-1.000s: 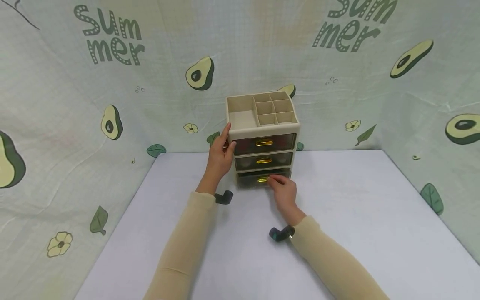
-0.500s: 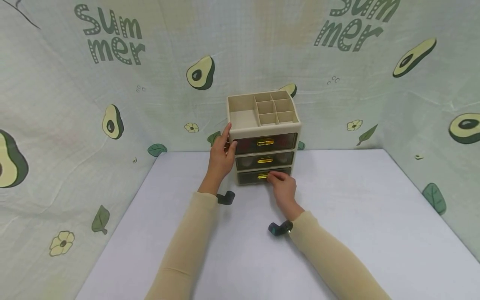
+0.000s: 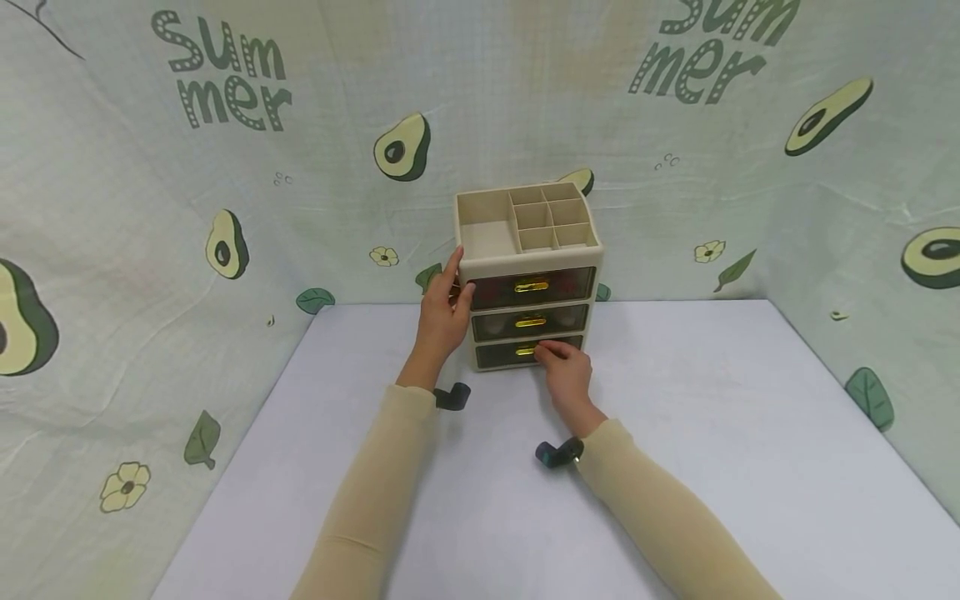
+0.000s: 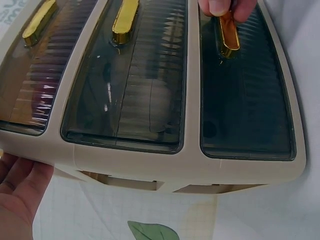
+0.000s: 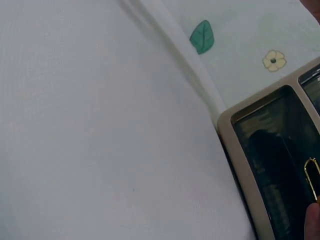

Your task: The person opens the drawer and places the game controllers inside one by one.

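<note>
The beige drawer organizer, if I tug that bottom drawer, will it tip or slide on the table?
The drawer organizer looks like thin plastic, so probably light and apt to slide on the smooth table. It stands tall on a small base, so it might tip; the left hand bracing its side likely prevents that while the right hand pinches the bottom handle.

My head camera looks down on both my hands; each wrist camera sits close, both catching the bottom drawer (image 4: 246,95) I'm gripping.
</note>
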### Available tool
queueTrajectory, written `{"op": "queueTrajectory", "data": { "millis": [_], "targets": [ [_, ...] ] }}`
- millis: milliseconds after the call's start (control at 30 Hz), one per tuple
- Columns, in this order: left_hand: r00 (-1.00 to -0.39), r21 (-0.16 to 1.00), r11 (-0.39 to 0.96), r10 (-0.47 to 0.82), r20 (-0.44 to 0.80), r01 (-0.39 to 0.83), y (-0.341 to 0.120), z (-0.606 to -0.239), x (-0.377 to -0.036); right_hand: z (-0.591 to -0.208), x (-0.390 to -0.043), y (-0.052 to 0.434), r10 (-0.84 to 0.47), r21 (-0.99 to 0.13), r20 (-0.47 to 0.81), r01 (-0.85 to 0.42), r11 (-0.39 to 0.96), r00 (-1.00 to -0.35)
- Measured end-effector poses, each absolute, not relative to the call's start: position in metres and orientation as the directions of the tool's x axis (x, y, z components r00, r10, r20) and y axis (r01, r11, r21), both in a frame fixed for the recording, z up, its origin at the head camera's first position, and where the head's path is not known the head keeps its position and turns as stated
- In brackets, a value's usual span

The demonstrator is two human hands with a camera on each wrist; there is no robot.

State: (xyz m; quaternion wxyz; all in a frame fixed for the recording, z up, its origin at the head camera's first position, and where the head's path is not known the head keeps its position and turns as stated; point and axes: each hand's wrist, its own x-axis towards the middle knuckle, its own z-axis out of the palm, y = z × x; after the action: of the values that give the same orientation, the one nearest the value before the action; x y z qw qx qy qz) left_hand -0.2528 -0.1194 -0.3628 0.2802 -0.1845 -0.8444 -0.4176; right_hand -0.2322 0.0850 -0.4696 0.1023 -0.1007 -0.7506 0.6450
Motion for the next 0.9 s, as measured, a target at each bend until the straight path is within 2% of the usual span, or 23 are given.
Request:
{"op": "queueTrajectory", "data": {
  "millis": [400,767,900],
  "targets": [
    [-0.773,0.601,0.577,0.086,0.629,0.553,-0.120,-0.363,-0.253,-0.472,-0.232,0.088,0.261,-0.982,0.020,0.030,0.186,-0.965],
    [-0.793,0.622,0.562,0.106,0.599,0.545,-0.122,-0.364,-0.252,-0.455,-0.213,0.103,0.164,-0.946,0.107,-0.049,0.321,-0.981],
    [-0.799,0.614,0.574,0.123,0.588,0.541,-0.126,-0.364,-0.247,-0.438,-0.199,0.111,0.088,-0.914,0.183,-0.136,0.382,-0.979]
  ]
}}
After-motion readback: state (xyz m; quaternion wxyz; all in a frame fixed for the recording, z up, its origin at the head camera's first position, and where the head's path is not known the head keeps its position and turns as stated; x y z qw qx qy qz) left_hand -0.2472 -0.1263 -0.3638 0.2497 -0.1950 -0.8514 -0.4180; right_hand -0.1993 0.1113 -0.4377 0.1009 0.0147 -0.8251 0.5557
